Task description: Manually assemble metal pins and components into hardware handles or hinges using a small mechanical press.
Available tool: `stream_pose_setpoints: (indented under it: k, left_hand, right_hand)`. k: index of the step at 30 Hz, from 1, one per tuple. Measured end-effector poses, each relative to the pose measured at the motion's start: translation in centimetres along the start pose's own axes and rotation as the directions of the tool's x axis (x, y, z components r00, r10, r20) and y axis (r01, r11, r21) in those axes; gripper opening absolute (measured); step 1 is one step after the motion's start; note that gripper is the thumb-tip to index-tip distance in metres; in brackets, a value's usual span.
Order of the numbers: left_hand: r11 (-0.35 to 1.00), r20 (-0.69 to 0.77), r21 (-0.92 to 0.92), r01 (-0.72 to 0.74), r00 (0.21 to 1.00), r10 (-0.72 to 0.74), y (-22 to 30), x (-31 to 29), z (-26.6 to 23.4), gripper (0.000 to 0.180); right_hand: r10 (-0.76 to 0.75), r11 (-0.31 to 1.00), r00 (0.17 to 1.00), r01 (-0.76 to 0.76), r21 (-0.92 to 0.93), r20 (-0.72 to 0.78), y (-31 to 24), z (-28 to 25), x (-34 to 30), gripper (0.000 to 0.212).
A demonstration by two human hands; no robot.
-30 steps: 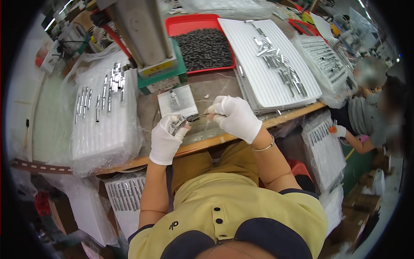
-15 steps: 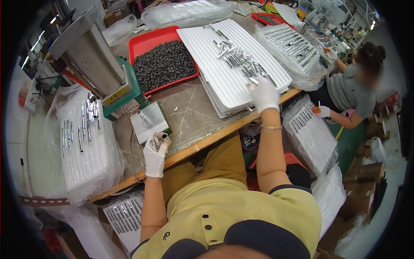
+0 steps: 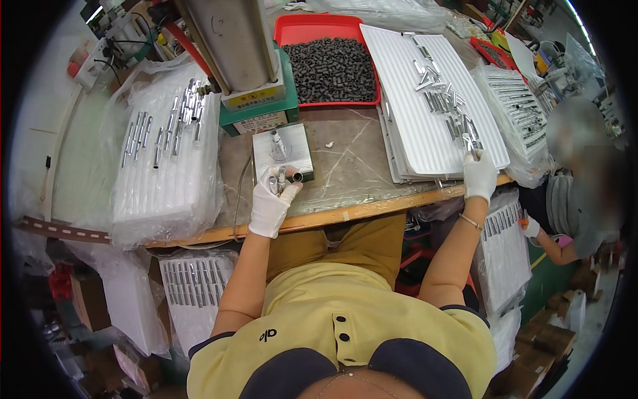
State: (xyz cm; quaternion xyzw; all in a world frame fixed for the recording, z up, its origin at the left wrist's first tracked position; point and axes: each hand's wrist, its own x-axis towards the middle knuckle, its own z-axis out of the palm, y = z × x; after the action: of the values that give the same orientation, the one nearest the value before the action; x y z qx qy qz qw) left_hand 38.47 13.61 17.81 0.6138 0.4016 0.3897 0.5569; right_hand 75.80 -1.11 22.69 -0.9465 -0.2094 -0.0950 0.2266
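My left hand (image 3: 272,203), in a white glove, holds a few short metal tubes (image 3: 282,178) upright near the table's front edge. Just beyond it stands a small grey metal fixture block (image 3: 282,151) with a pin sticking up. My right hand (image 3: 479,174), also gloved, reaches to the right and pinches a metal tube (image 3: 470,143) at the near edge of a white ribbed tray (image 3: 412,113). Several more shiny tubes (image 3: 438,93) lie scattered on that tray.
A red tray (image 3: 292,30) of dark small sleeves sits at the back. A press on a green base (image 3: 256,110) stands behind the fixture. At left lies a bagged white tray (image 3: 166,173) with metal tubes. Another person (image 3: 578,193) sits at right.
My right hand left the left hand, swung out to the ribbed tray and now grips a tube at its near edge. The left hand stayed by the fixture, still holding tubes.
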Motion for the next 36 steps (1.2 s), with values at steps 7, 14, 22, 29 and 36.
stream_pose_setpoints:
  k: [7, 14, 22, 29, 36]
  left_hand:
    - [0.999, 0.047, 0.010, -0.035, 0.998, 0.035, -0.4, -0.2, -0.8, 0.026]
    - [0.999, -0.023, -0.040, 0.021, 1.000, -0.021, -1.2, -0.1, -1.7, 0.023]
    - [0.995, -0.022, 0.049, -0.092, 0.995, 0.093, -0.3, -0.7, -1.7, 0.022]
    - [0.999, 0.002, 0.047, -0.004, 1.000, 0.004, -0.1, -0.5, -1.0, 0.020]
    - [0.991, -0.025, 0.079, -0.104, 0.994, 0.106, -0.6, -0.5, -1.3, 0.022]
  right_hand:
    - [-0.482, 0.694, 0.853, 0.233, 0.681, 0.199, -9.5, -2.0, -9.7, 0.016]
    - [-0.594, 0.596, 0.745, 0.154, 0.788, 0.304, -14.5, -0.5, -14.0, 0.020]
    - [-0.647, 0.516, 0.695, 0.099, 0.851, 0.312, -15.8, -1.5, -14.8, 0.023]
    - [-0.740, 0.497, 0.612, 0.215, 0.840, 0.281, -17.2, -1.4, -15.1, 0.023]
    - [-0.772, 0.535, 0.542, 0.270, 0.800, 0.333, -18.1, -0.7, -15.1, 0.024]
